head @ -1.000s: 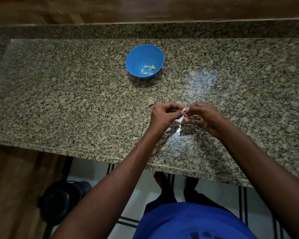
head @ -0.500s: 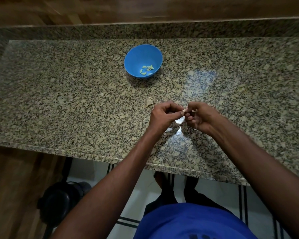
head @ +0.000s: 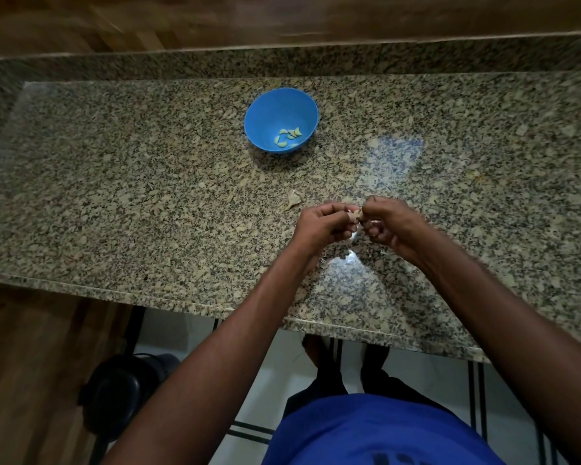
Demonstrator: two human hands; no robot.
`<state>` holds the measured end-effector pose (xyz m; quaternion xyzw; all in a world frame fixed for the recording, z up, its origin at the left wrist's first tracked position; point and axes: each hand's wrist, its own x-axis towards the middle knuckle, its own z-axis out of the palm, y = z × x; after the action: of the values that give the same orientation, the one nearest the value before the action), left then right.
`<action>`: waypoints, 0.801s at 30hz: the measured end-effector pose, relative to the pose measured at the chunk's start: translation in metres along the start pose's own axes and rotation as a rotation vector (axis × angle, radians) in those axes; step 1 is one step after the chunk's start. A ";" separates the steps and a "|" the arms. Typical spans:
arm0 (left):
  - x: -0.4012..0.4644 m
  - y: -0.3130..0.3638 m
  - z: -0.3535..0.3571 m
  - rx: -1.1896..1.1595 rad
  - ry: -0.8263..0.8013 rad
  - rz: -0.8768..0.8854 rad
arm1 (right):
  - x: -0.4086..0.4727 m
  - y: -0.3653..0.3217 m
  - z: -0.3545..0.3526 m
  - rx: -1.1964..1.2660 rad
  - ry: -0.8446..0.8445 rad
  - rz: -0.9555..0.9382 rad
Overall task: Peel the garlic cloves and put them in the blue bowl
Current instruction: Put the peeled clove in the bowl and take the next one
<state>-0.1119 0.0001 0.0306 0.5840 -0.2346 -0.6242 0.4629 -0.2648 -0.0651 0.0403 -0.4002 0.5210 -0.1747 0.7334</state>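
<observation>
Here, the curled fingers (head: pixel 341 214) of the left hand (head: pixel 319 228) and those of the right hand (head: pixel 388 226) meet, pinching between them a small pale garlic clove (head: pixel 354 215) held just above the speckled granite worktop (head: pixel 148 203). Just beyond the left hand, a scrap of dry, papery garlic skin (head: pixel 294 198) lies on the stone. Farther back, well apart from the hands, stands the round blue plastic bowl (head: pixel 280 109), with several peeled yellowish garlic cloves (head: pixel 288 137) lying in its bottom.
</observation>
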 end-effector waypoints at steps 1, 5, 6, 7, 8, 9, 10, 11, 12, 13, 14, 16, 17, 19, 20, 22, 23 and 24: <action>0.000 0.001 0.000 -0.004 -0.002 -0.008 | 0.000 0.000 0.000 -0.016 0.007 -0.007; 0.001 0.002 0.001 -0.066 0.024 -0.085 | 0.001 -0.001 -0.002 -0.070 -0.009 -0.022; 0.001 0.002 0.002 -0.087 0.025 -0.108 | 0.001 -0.002 -0.002 -0.082 -0.013 -0.021; 0.002 0.001 0.002 -0.103 0.024 -0.124 | 0.001 -0.002 -0.002 -0.082 -0.018 -0.014; 0.001 0.001 0.003 -0.119 0.023 -0.127 | 0.001 -0.003 -0.002 -0.069 -0.021 0.001; 0.001 0.000 0.003 -0.135 0.026 -0.117 | 0.001 -0.003 -0.003 -0.046 -0.021 0.025; 0.001 0.000 0.002 -0.149 0.028 -0.096 | 0.000 -0.002 -0.004 -0.019 -0.019 0.054; 0.000 0.000 0.001 -0.152 0.023 -0.070 | 0.000 -0.001 -0.005 0.003 -0.017 0.081; 0.000 0.000 -0.001 -0.145 0.009 -0.047 | 0.000 0.002 -0.007 0.004 -0.015 0.097; 0.000 -0.001 -0.002 -0.131 -0.009 -0.030 | -0.001 0.004 -0.009 -0.023 -0.007 0.098; -0.001 -0.001 -0.004 -0.111 -0.023 -0.018 | -0.001 0.008 -0.010 -0.085 0.012 0.082; 0.000 -0.003 -0.008 -0.063 -0.030 -0.010 | -0.002 0.014 -0.012 -0.286 0.079 -0.005; 0.000 -0.004 -0.009 -0.040 -0.027 -0.010 | -0.002 0.016 -0.012 -0.395 0.119 -0.056; 0.001 -0.007 -0.011 -0.010 -0.021 -0.008 | -0.001 0.021 -0.012 -0.574 0.196 -0.135; 0.001 -0.008 -0.012 -0.001 -0.017 -0.005 | 0.001 0.022 -0.012 -0.639 0.218 -0.161; 0.001 -0.010 -0.014 0.024 -0.006 0.009 | 0.002 0.023 -0.012 -0.690 0.221 -0.175; 0.002 -0.011 -0.015 0.043 -0.002 0.022 | 0.002 0.024 -0.011 -0.669 0.215 -0.169; 0.002 -0.013 -0.016 0.068 0.004 0.034 | 0.001 0.025 -0.011 -0.631 0.215 -0.167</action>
<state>-0.1002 0.0080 0.0157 0.5963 -0.2646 -0.6069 0.4538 -0.2785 -0.0552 0.0189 -0.6280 0.5890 -0.1057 0.4976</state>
